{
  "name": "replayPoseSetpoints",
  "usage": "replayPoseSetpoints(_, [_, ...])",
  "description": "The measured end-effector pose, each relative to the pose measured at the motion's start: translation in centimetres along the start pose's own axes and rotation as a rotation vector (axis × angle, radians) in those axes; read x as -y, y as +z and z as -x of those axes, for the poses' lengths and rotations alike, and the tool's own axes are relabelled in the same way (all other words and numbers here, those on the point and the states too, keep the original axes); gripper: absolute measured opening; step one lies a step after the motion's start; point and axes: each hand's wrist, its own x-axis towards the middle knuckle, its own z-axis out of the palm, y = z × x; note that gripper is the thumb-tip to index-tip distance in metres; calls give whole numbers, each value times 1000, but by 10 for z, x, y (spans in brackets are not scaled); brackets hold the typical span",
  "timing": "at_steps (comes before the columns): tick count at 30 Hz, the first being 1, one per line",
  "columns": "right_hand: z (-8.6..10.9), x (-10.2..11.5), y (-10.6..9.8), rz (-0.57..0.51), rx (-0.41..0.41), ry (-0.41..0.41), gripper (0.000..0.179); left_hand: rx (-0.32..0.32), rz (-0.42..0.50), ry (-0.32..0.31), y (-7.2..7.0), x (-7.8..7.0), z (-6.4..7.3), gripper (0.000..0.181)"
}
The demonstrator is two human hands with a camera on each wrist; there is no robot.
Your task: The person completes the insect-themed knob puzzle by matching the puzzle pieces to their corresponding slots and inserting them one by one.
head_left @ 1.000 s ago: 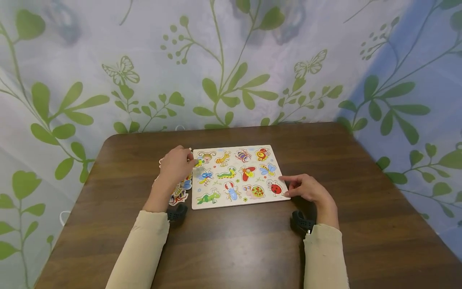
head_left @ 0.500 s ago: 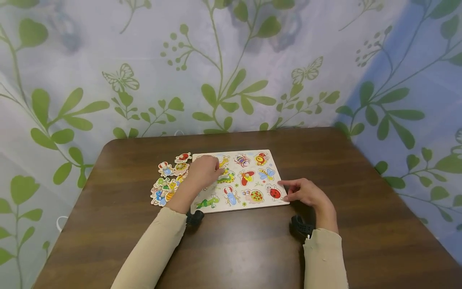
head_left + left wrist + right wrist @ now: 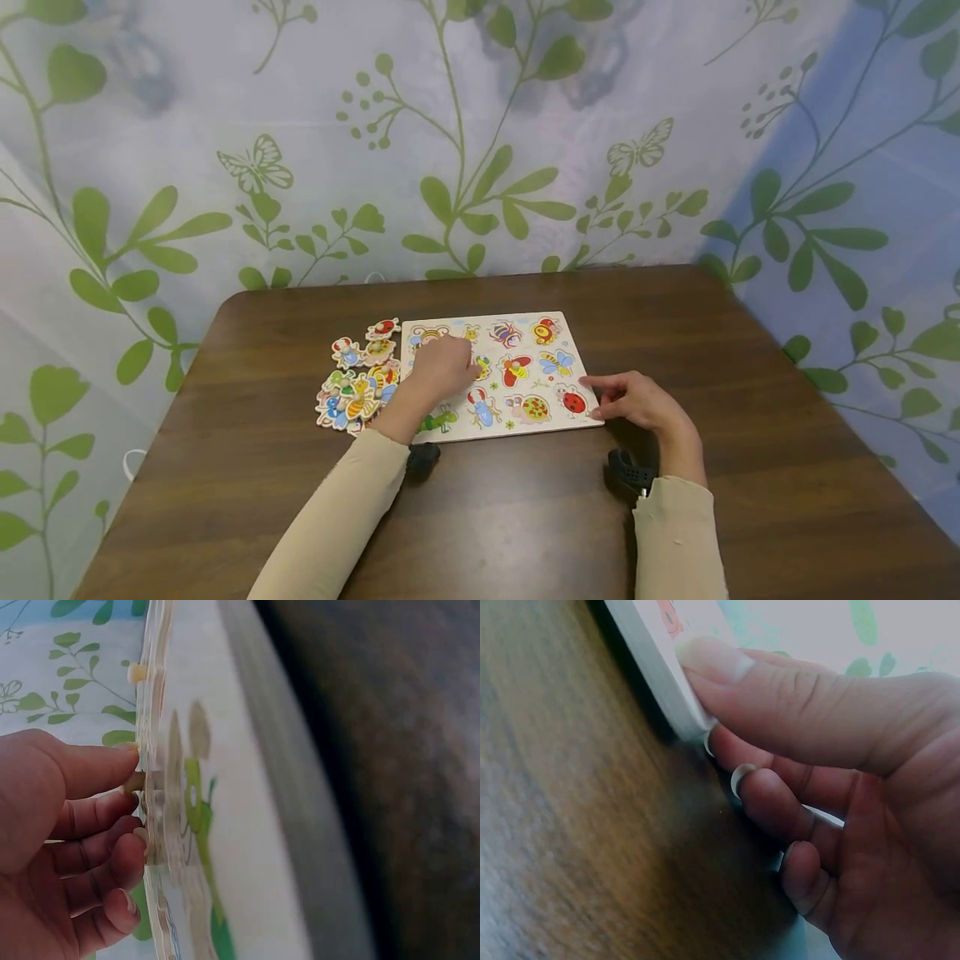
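Pale wooden insect board (image 3: 535, 354) lies on the dark-brown desk (image 3: 525, 517); over its left half the left hand (image 3: 442, 367) pinches a small wooden knob (image 3: 135, 781). Right hand (image 3: 637, 398), thumb and index apart, touches its right edge: best steady it and match outlines.

The left forearm (image 3: 337, 512) reaches forward, slanting to the right, and the right forearm (image 3: 678, 533) points nearly straight ahead. The left hand (image 3: 444, 367) pinches with its thumb (image 3: 97, 769) and index finger, while its other fingers are bent. The right hand (image 3: 637, 398) turns inward, its index finger stretched and its lower fingers curled.
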Motion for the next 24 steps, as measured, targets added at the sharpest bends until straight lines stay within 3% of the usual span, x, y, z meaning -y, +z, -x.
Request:
replayPoseSetpoints(11, [1,1,1,-24,-4,22,60,20,11,10,1,0,1,36])
replayPoseSetpoints(18, [1,0,1,0,-3,12,59,95,9,49,-5,0,-1,25])
replayPoseSetpoints(24, [0,0,0,-5,0,5,58,145,-53,88,-7,-2,0,22])
